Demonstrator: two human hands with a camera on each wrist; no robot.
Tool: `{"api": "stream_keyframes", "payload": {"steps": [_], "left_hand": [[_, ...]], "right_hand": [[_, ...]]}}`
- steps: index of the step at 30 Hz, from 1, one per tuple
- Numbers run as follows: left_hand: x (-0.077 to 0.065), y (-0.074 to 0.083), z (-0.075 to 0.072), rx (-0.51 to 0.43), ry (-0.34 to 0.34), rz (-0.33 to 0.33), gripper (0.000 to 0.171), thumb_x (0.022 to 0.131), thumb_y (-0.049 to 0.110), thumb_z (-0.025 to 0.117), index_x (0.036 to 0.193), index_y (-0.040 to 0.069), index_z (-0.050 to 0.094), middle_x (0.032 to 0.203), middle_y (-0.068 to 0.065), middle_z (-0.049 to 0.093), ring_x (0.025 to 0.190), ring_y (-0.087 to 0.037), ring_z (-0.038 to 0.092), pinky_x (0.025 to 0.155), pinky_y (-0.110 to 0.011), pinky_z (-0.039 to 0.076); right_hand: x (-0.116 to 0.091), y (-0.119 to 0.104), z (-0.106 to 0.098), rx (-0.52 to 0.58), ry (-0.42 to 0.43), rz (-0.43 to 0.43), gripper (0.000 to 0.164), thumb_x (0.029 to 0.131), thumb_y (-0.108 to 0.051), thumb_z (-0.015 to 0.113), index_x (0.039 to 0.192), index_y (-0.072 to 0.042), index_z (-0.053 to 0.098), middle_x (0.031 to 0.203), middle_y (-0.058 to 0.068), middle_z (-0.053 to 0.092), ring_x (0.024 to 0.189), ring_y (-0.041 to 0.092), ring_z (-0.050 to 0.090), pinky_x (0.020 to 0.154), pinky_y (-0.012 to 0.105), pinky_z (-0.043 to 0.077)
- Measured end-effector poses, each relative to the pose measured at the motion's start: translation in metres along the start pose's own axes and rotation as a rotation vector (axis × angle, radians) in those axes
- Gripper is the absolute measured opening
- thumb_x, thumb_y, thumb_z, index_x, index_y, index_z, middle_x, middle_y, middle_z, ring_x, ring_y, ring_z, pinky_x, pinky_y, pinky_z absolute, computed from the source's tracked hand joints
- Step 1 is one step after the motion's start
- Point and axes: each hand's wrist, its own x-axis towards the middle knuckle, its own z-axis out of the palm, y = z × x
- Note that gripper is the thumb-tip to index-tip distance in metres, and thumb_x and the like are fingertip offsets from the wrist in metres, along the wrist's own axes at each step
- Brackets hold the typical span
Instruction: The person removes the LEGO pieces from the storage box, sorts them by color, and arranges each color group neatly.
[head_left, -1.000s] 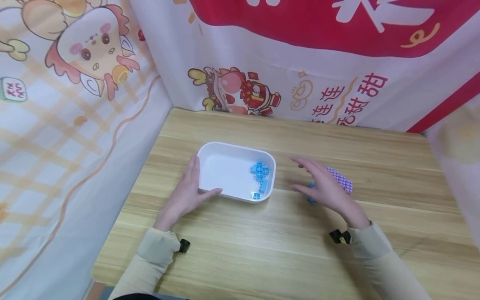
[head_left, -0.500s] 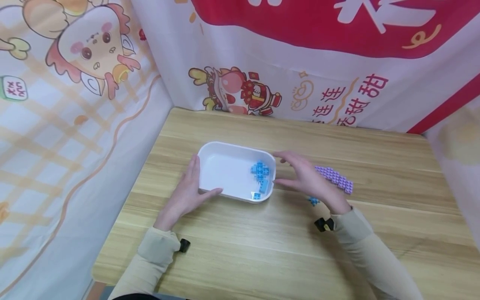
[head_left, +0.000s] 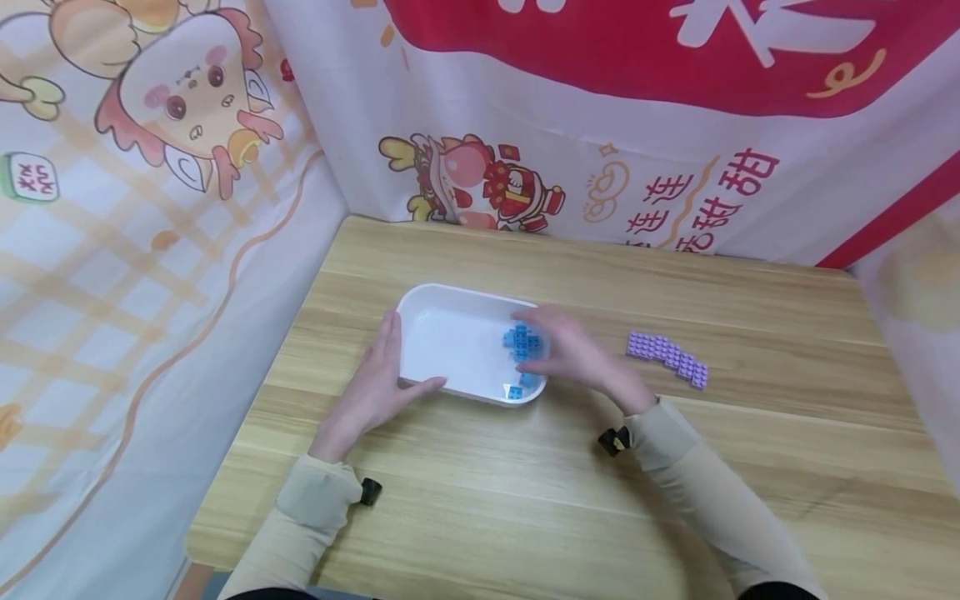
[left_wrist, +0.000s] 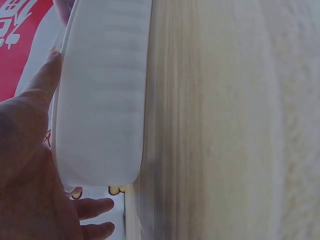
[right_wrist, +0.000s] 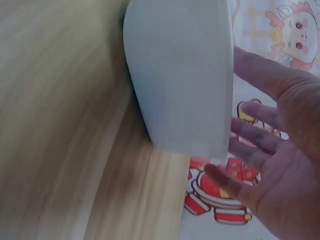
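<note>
My left grip, fingers straight, braces the white bin at its left end, likely to steady it. Right grip spread over its right end, above blue bricks inside; blurred, but looks empty.

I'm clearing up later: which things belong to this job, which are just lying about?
Seemingly in the job:
white tub
blue bricks inside
left hand, touching the tub
right hand

Perhaps just lying about:
purple bricks, untouched, on the table

The rectangular white plastic bin sat upright on the table, light-blue building bricks grouped inside toward its right end.
</note>
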Motion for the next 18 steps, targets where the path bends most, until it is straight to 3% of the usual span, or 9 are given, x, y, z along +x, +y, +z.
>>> {"api": "stream_keyframes", "payload": {"steps": [4,8,18], "left_hand": [[0.000,0.000,0.000,-0.002,0.000,0.000,0.140,0.090,0.083,0.069,0.174,0.015,-0.020,0.187,-0.011,-0.016,0.173,-0.043,0.004,0.140,-0.067,0.013],[0.000,0.000,0.000,-0.003,0.001,0.001,0.140,0.090,0.082,0.070,0.174,0.015,-0.020,0.187,-0.011,-0.015,0.173,-0.044,0.005,0.140,-0.067,0.014],[0.000,-0.001,0.000,-0.010,-0.003,-0.004,0.140,0.091,0.081,0.071,0.174,0.016,-0.020,0.187,-0.011,-0.016,0.173,-0.044,0.005,0.140,-0.067,0.014]], "right_hand": [[0.006,-0.007,0.008,-0.066,-0.051,0.085,0.084,0.086,-0.022,0.096,0.158,-0.007,0.056,0.161,0.018,0.059,0.146,0.039,0.061,0.126,0.058,0.051],[0.011,-0.013,0.015,-0.153,-0.084,0.148,0.083,0.089,-0.022,0.093,0.160,-0.005,0.054,0.167,0.021,0.052,0.150,0.041,0.057,0.128,0.064,0.046],[0.019,-0.014,0.026,-0.227,-0.129,0.169,0.074,0.092,-0.020,0.091,0.156,-0.002,0.058,0.164,0.023,0.054,0.155,0.042,0.050,0.127,0.066,0.046]]}}
